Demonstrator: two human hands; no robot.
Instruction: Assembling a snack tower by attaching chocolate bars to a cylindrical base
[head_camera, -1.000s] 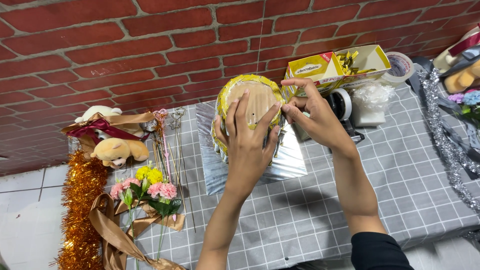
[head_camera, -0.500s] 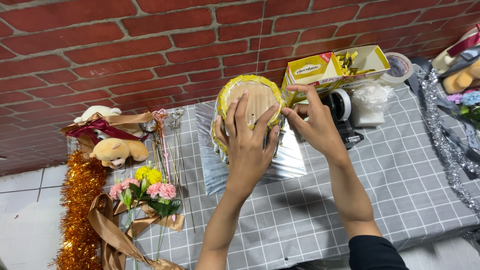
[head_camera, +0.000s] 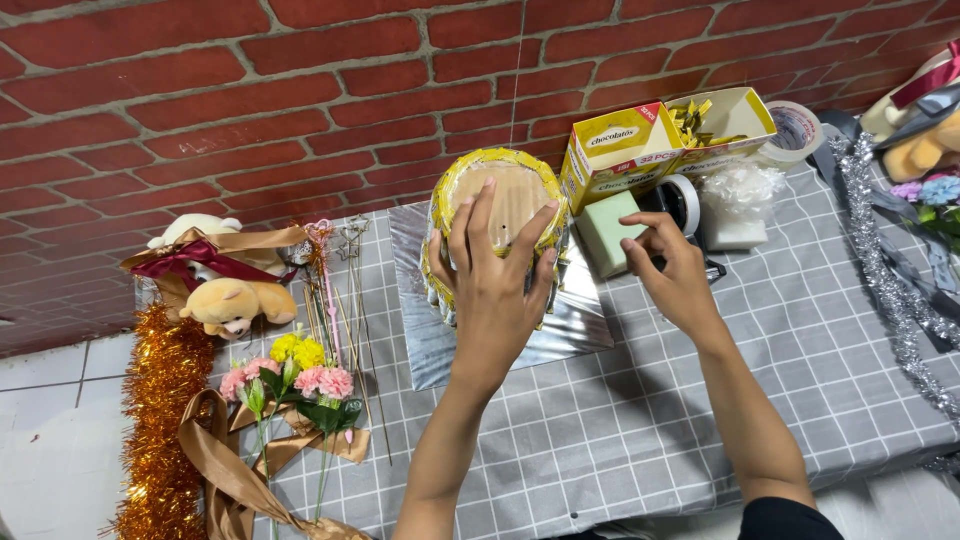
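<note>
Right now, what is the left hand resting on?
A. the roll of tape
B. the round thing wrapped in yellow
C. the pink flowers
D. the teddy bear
B: the left hand lies spread over the round thing wrapped in yellow, which sits on a silver sheet, far from the bear, tape and flowers.

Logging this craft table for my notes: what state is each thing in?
Left hand: spread on round yellow-wrapped drum, which stands on silver board.
Right hand: empty, fingers curled, near green foam block.
Yellow carton: open.
Plush bear: lying down.
</note>
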